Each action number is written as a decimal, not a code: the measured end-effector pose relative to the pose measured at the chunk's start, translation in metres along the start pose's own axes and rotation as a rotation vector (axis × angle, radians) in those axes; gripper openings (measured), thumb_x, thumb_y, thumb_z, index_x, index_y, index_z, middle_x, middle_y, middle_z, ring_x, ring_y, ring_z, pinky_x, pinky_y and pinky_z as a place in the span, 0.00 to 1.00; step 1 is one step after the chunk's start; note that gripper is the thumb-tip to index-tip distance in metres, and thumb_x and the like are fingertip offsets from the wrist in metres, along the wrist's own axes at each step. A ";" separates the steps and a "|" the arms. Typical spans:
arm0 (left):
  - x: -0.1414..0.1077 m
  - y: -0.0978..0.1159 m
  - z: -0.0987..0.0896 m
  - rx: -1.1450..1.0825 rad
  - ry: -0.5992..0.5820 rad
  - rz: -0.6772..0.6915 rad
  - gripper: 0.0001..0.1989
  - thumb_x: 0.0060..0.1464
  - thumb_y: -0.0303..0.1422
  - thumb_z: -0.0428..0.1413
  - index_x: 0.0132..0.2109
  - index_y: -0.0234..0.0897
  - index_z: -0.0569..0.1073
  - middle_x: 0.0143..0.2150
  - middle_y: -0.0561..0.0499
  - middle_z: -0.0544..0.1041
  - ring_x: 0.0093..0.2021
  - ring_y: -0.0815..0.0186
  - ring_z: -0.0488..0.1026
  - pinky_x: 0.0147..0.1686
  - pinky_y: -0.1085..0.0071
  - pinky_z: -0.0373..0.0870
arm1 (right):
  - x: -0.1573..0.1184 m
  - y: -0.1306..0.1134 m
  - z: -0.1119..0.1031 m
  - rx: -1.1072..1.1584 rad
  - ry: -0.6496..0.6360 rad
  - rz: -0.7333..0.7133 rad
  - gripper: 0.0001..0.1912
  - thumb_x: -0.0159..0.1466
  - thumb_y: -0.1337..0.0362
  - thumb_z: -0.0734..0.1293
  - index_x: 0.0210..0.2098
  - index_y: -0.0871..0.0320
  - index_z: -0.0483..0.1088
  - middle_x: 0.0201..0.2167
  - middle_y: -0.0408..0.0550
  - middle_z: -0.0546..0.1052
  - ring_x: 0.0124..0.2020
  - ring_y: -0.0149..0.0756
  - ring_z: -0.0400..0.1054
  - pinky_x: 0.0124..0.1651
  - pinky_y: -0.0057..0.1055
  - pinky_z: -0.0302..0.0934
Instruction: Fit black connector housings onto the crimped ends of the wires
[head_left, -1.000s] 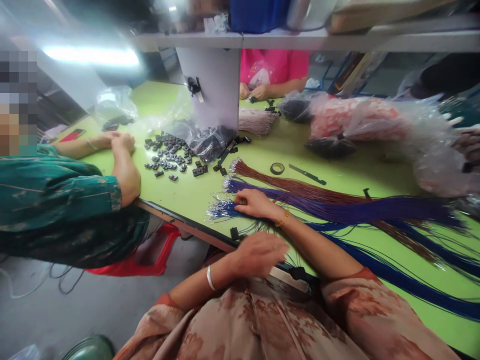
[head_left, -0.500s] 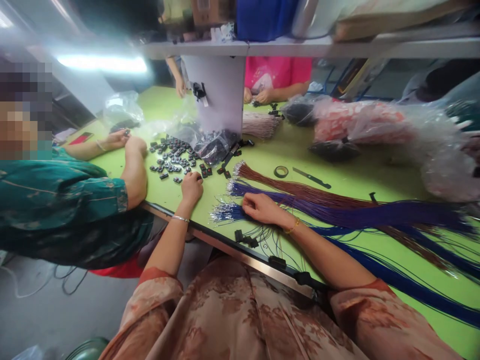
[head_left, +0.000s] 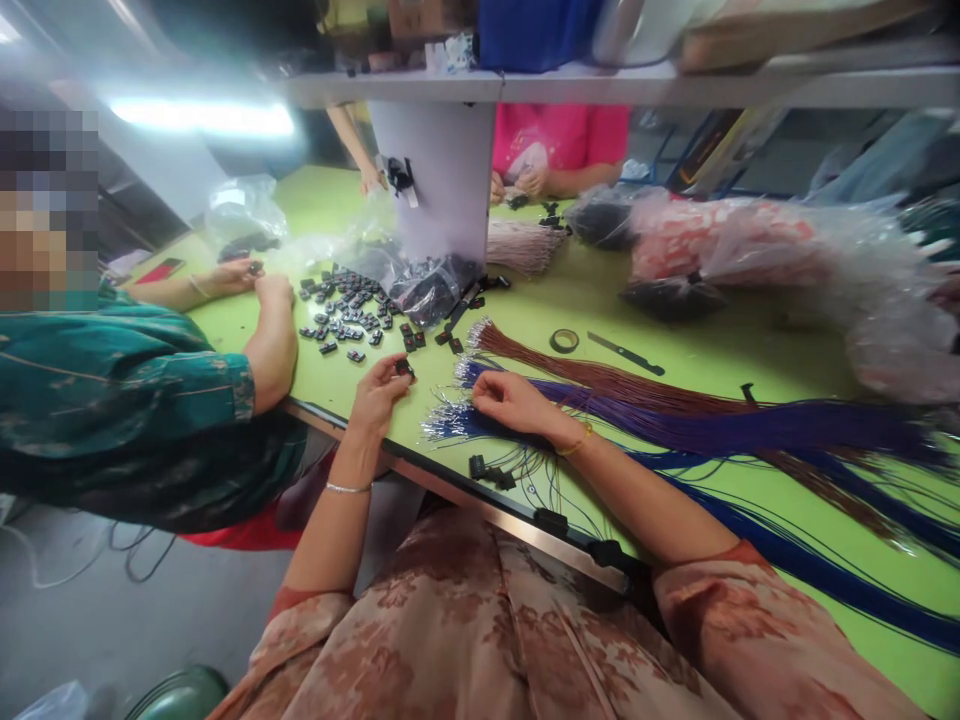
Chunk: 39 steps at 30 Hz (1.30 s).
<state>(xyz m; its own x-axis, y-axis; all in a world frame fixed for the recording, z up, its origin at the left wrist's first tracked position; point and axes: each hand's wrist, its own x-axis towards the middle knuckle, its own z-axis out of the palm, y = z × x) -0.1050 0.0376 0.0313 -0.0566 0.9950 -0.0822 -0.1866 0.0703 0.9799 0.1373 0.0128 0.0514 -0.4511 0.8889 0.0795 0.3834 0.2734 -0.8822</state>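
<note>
Between its fingertips, my left hand (head_left: pixel 379 393) holds a small black connector (head_left: pixel 405 368) above the green table (head_left: pixel 420 455). My right hand (head_left: pixel 510 402) is closed over the purple wires (head_left: pixel 577 402), near their silvery tips; what its fingers pinch, if anything, is too small to make out. Blue wires (head_left: pixel 451 418) with bare ends lie just left of and below it. Brown wires (head_left: pixel 540 362) lie behind. Beyond my left hand is a spread of small black connectors (head_left: pixel 352 310). Several black pieces (head_left: pixel 491 472) sit at the table's near edge.
A tape roll (head_left: pixel 564 341) and a flat dark blade (head_left: pixel 626 353) lie behind the wires. A co-worker's arm (head_left: pixel 271 345) rests at the left; a person in pink (head_left: pixel 559 140) works across. Plastic bags (head_left: pixel 720 240) fill the back right, below a shelf (head_left: pixel 660 85).
My left hand has turned and drawn back a little from the black connectors, and a connector now shows in its fingers. My right hand has moved slightly left and up.
</note>
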 end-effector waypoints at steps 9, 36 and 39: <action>-0.050 -0.010 0.039 -0.375 -0.238 -0.309 0.19 0.44 0.24 0.63 0.47 0.34 0.77 0.35 0.50 0.77 0.34 0.72 0.73 0.38 0.76 0.71 | -0.008 -0.005 0.013 0.050 0.061 -0.057 0.04 0.58 0.66 0.63 0.29 0.60 0.68 0.21 0.38 0.67 0.23 0.26 0.57 0.27 0.24 0.51; -0.065 -0.030 0.062 -0.355 -0.154 -0.320 0.15 0.41 0.31 0.68 0.39 0.33 0.77 0.30 0.53 0.76 0.27 0.76 0.71 0.29 0.80 0.68 | -0.026 0.015 0.030 -0.550 0.206 -0.480 0.06 0.65 0.67 0.57 0.33 0.57 0.64 0.27 0.47 0.69 0.28 0.34 0.60 0.32 0.30 0.53; -0.066 -0.032 0.063 -0.346 -0.098 -0.302 0.16 0.39 0.33 0.69 0.38 0.33 0.77 0.30 0.53 0.76 0.28 0.75 0.71 0.29 0.79 0.68 | -0.027 0.017 0.031 -0.478 0.180 -0.419 0.05 0.64 0.68 0.58 0.34 0.58 0.64 0.27 0.46 0.69 0.29 0.33 0.61 0.33 0.30 0.54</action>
<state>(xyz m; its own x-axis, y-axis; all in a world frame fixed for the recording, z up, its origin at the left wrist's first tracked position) -0.0334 -0.0263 0.0173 0.1401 0.9367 -0.3209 -0.4971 0.3469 0.7953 0.1308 -0.0182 0.0202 -0.5143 0.7079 0.4840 0.5391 0.7058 -0.4596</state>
